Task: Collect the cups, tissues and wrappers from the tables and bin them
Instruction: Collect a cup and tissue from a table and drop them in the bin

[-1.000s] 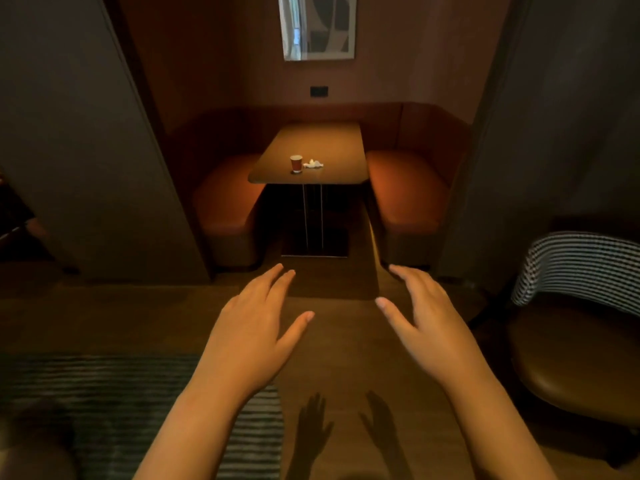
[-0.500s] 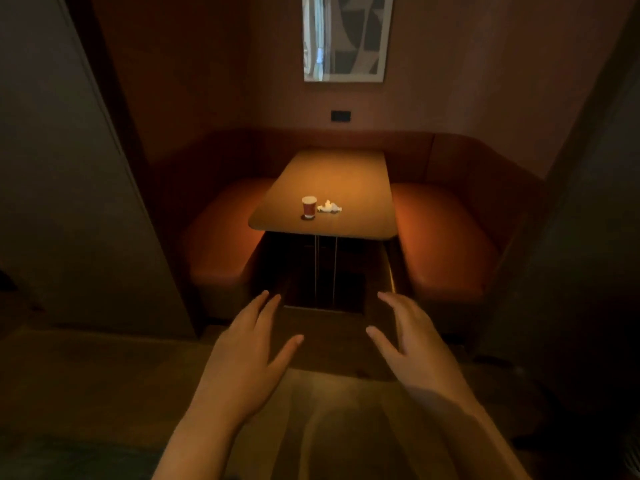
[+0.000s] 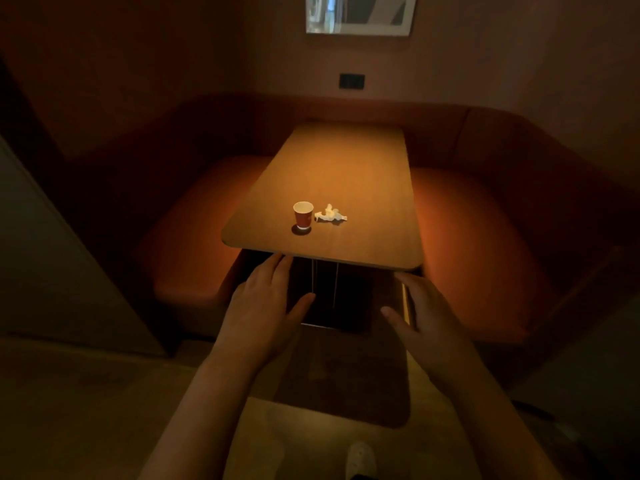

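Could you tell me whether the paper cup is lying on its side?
No, the paper cup stands upright on the table, mouth facing up.

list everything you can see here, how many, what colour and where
small paper cup: one, red outside and white inside, upright near the table's near edge
crumpled tissue: one, white, on the table close to the cup's right
rectangular wooden table: one, brown, middle of the booth
padded booth seats: two, orange, left and right of the table
thin metal table legs: two, silver, under the table
framed picture: one, pale frame, top of back wall
wall plate: one, black, below the picture
shoe: one, white, bottom edge
left hand: one, empty, fingers straight, before the table's near edge
right hand: one, empty, alongside
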`<action>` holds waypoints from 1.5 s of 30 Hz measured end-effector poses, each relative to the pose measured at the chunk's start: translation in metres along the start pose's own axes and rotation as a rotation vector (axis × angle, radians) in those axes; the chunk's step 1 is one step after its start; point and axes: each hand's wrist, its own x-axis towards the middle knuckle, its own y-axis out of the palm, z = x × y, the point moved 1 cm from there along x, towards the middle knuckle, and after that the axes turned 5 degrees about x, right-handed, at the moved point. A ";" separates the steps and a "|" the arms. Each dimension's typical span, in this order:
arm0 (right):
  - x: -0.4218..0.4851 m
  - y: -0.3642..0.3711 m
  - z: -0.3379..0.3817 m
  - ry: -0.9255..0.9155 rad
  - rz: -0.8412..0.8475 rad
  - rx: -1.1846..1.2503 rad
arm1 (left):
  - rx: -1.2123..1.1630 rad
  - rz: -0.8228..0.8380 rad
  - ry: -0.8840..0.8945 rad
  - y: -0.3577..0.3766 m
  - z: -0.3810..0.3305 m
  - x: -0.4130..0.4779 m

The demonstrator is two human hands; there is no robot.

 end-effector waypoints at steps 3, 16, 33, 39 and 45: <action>0.078 0.010 -0.031 -0.019 0.038 0.055 | 0.030 0.005 -0.056 0.030 0.011 0.063; 0.383 0.105 -0.120 -0.054 0.282 -0.141 | -0.006 0.049 -0.221 0.131 0.065 0.279; 0.598 0.282 -0.245 -0.020 0.453 -0.338 | -0.021 0.231 -0.206 0.323 0.177 0.486; 0.606 0.293 -0.257 -0.056 0.360 -0.291 | -0.105 0.251 -0.210 0.350 0.183 0.497; 0.609 0.282 -0.251 0.018 0.359 -0.214 | -0.157 0.199 -0.216 0.342 0.182 0.503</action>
